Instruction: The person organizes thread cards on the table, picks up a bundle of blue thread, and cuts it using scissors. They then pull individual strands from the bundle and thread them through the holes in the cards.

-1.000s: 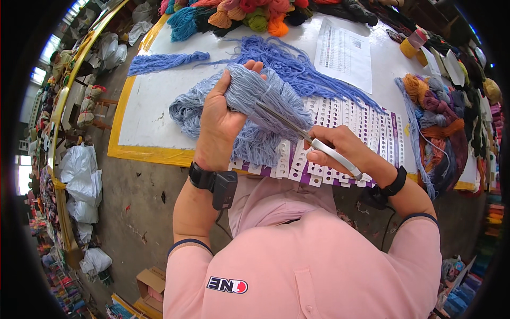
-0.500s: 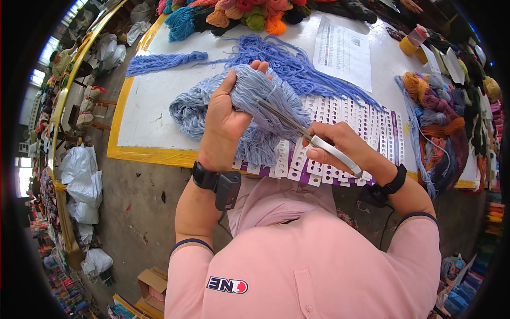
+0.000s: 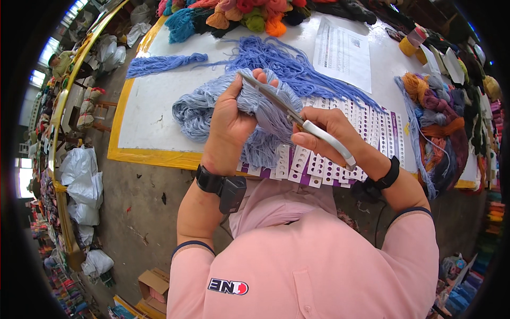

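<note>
A thick hank of pale blue yarn point(image 3: 199, 109) lies bunched at the table's near edge. My left hand point(image 3: 231, 117) is closed round part of it, thumb on the near side and fingertips showing beyond the strands. In my right hand point(image 3: 332, 133) is a pair of scissors point(image 3: 317, 132) with pale handles. Their blades look together and lie across the yarn, the tip close to my left thumb and fingertips. Whether any strand is between the blades, I cannot tell. Behind the hank spreads a loose pile of deeper blue yarn point(image 3: 265, 58).
White punched cards point(image 3: 345, 117) lie at the near right. A printed sheet point(image 3: 342, 56) rests behind them. A short blue yarn bundle point(image 3: 167, 64) is at the left, coloured skeins point(image 3: 255, 18) at the back, and mixed yarn point(image 3: 438, 117) hangs at the right edge with yellow tape.
The scissors have moved up and left, their tip going from the middle of the held yarn to near my left fingertips. My right hand has shifted slightly left with them.
</note>
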Demonstrator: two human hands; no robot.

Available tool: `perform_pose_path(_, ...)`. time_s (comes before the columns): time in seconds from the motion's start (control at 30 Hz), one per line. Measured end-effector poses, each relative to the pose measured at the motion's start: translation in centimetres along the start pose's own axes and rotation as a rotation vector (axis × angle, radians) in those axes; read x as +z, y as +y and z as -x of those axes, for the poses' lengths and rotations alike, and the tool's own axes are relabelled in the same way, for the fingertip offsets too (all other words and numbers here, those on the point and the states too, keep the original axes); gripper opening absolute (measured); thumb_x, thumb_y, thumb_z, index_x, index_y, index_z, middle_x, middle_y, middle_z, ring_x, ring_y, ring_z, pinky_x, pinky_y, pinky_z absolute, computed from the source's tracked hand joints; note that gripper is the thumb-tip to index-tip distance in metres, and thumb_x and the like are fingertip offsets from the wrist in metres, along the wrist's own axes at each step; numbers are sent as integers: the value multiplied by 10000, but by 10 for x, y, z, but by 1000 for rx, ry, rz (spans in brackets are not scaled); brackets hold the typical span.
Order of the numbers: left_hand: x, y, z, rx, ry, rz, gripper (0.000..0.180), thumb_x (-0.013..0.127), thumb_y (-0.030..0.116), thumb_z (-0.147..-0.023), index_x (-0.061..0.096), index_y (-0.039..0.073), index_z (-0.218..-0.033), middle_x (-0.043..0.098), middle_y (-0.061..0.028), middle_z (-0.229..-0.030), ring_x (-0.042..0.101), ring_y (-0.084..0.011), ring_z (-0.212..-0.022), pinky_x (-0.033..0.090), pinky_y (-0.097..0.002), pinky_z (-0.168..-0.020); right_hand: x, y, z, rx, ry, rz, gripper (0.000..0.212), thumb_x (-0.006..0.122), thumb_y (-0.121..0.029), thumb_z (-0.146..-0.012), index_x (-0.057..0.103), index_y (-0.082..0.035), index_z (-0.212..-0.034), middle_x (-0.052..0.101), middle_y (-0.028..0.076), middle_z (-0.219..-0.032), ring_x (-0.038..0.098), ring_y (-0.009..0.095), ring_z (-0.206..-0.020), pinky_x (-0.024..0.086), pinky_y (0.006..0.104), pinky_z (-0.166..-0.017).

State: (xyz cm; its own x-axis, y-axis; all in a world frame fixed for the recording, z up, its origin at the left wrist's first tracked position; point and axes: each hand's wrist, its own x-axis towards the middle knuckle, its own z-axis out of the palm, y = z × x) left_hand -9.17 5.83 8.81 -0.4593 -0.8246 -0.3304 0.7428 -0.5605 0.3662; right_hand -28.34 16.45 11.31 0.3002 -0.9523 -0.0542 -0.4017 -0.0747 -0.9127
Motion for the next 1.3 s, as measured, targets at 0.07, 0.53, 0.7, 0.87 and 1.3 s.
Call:
perform_pose_path(0.07, -13, 6, -6, -8, -102, 42, 334, 437, 176, -1011, 474, -69, -1234, 603, -178, -1132, 582, -320, -1098, 444, -485, -1021, 4, -9, -2, 9, 50, -135, 331, 676, -381, -894, 607, -58, -889, 520, -28, -629, 450, 27, -568, 370, 204, -501)
perform_pose_path(0.53, -28, 24, -3, -121, -422, 291, 270, 492, 217, -1002, 480, -31, -1109, 498, -34, -730, 515, -149, -672, 486, -352, -839, -48, -13, -38, -517, 453, -470, 262, 590, -149, -915, 533, 5, -1120, 587, 51, -797, 569, 140, -731, 490, 244, -654)
perform_pose_path(0.7, 13, 17, -1, 154, -197, 95, 323, 468, 286, -1012, 481, -25, -1100, 517, -64, -813, 550, -177, -733, 496, -397, -894, 12, -31, -46, -445, 428, -55, 372, 670, -18, -783, 555, -50, -1136, 672, 82, -885, 652, 136, -769, 532, 273, -680)
perform_pose_path(0.87, -4, 14, -6, 142, -151, -33, 322, 460, 300, -1012, 559, 29, -1155, 634, -89, -1001, 621, -190, -904, 522, -367, -780, 23, -47, -61, -676, 419, 277, 381, 706, -16, -745, 566, -42, -1098, 674, 131, -894, 688, 205, -768, 542, 307, -716)
perform_pose_path(1.3, -1, 22, -7, 248, -110, 60, 338, 412, 285, -1031, 513, -25, -1118, 608, -123, -983, 614, -238, -913, 514, -399, -890, 27, -46, -56, -467, 419, 118, 405, 730, -53, -747, 557, -43, -1114, 659, 155, -847, 674, 280, -759, 519, 313, -707)
